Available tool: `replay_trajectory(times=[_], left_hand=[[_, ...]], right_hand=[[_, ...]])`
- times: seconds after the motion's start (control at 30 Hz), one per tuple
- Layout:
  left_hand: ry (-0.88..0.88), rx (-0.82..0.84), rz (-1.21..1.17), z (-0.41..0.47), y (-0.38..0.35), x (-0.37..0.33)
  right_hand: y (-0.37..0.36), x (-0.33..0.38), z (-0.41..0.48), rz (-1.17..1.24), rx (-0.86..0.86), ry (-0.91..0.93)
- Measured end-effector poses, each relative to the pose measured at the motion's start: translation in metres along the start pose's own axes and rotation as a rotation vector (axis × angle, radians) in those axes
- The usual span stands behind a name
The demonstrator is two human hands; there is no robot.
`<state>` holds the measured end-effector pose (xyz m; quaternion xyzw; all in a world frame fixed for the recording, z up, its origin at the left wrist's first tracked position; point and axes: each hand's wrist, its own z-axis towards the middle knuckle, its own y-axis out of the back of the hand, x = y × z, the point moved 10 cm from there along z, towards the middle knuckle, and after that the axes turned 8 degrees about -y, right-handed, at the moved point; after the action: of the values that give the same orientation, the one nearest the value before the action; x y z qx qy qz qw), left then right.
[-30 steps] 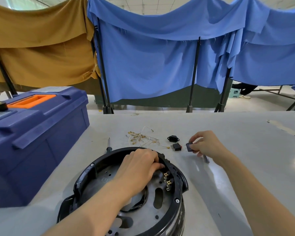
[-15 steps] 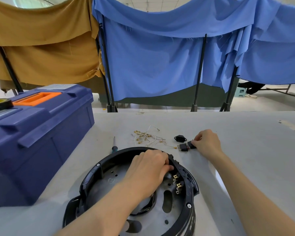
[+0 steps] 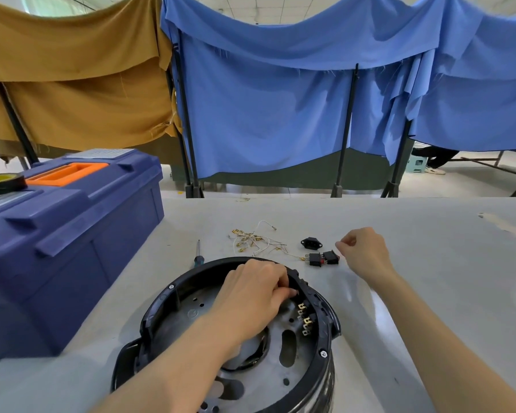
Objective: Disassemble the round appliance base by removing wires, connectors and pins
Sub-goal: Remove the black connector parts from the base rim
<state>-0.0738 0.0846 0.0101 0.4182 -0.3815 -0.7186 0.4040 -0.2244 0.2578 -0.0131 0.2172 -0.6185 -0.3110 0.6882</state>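
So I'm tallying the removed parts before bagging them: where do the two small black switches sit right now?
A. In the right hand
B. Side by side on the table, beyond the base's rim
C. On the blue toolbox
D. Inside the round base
B. The two black switches lie side by side on the table, past the rim of the round base; the right hand is beside them, not holding them.

Left hand (image 3: 255,293) palm-down, fingers curled, tips pinched. Right hand (image 3: 365,253) loosely curled, empty, forearm stretched forward.
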Motion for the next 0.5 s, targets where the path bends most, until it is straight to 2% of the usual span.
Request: replay_trajectory(times=[0.03, 0.17, 0.27, 0.37, 0.5], left_hand=[[-0.001, 0.018, -0.022, 0.000, -0.002, 0.001], [-0.029, 0.087, -0.075, 0.000, -0.009, -0.001], [-0.018, 0.078, -0.070, 0.000, -0.008, 0.000], [0.009, 0.062, -0.084, 0.000, -0.005, 0.004], [0.081, 0.073, -0.178, -0.001, -0.005, 0.017]], right_hand=[[0.001, 0.008, -0.006, 0.041, 0.067, 0.036], [-0.009, 0.055, -0.057, 0.045, 0.512, 0.238], [-0.017, 0.076, -0.094, 0.009, 0.706, 0.310], [-0.025, 0.079, -0.109, -0.042, 0.777, 0.301], [-0.027, 0.080, -0.110, -0.029, 0.732, 0.299]])
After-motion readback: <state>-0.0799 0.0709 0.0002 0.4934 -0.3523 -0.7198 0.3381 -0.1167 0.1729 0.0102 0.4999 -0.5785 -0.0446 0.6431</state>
